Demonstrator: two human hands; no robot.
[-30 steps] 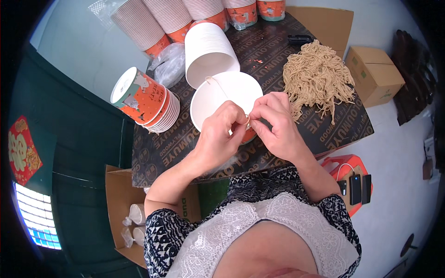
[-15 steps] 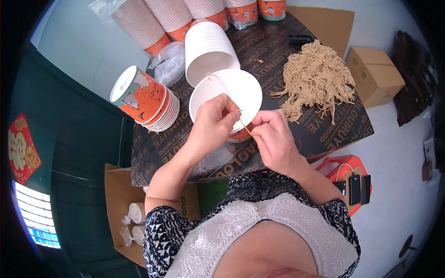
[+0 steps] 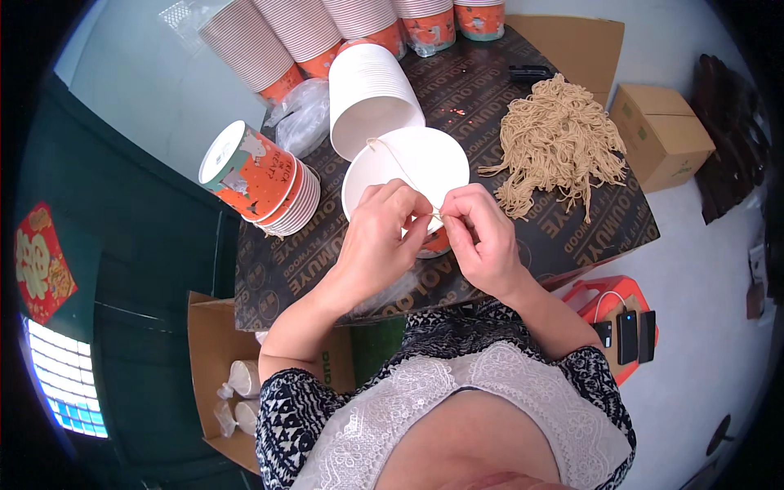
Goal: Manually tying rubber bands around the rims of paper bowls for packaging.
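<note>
String (image 3: pixel 435 216) is pinched by the fingers of both the left hand (image 3: pixel 378 233) and the right hand (image 3: pixel 488 242), above the near rim of the cup (image 3: pixel 435 159). This cup sits near the tabletop's (image 3: pixel 467 88) front edge, probably for easy reach; the string pile (image 3: pixel 562 135) lies toward the right edge.

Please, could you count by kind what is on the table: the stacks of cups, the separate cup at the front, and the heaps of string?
Back stacks: 5
White stack on its side: 1
Orange stack at left: 1
Front cup: 1
String heap: 1
Total: 9
</note>
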